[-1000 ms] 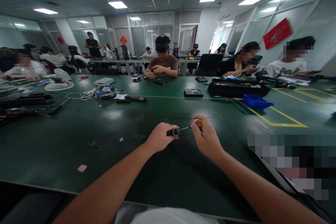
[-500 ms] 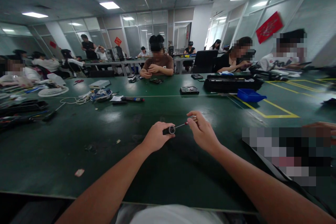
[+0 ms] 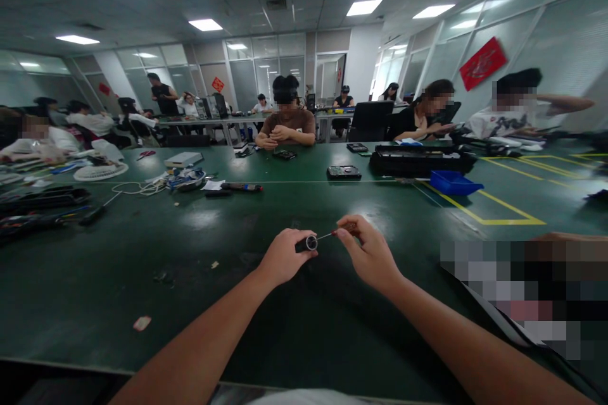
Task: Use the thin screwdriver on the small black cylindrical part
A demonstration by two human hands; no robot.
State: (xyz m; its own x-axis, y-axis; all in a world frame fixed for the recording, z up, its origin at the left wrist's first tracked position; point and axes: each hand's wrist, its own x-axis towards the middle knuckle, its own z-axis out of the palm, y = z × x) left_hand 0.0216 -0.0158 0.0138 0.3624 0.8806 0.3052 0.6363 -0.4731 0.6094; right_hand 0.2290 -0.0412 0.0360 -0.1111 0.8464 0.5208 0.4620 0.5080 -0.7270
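Observation:
My left hand is closed around a small black cylindrical part with a pale ring at its end, held just above the green table. Between thumb and fingers, my right hand grips a screwdriver with a thin metal shaft and a reddish handle. The shaft points left, its tip at or close to the cylinder's side; whether it touches I cannot tell. My right fingers cover most of the handle.
Ahead lie a hard drive, a blue tray, a long black housing and a pen-like tool. Cables and a white fan grille are at left. A co-worker sits opposite; pixelated items are at right.
My head view has tilted up slightly, so everything sits lower. My right hand with the screwdriver is a little nearer the cylinder, and its fingers have shifted on the handle.

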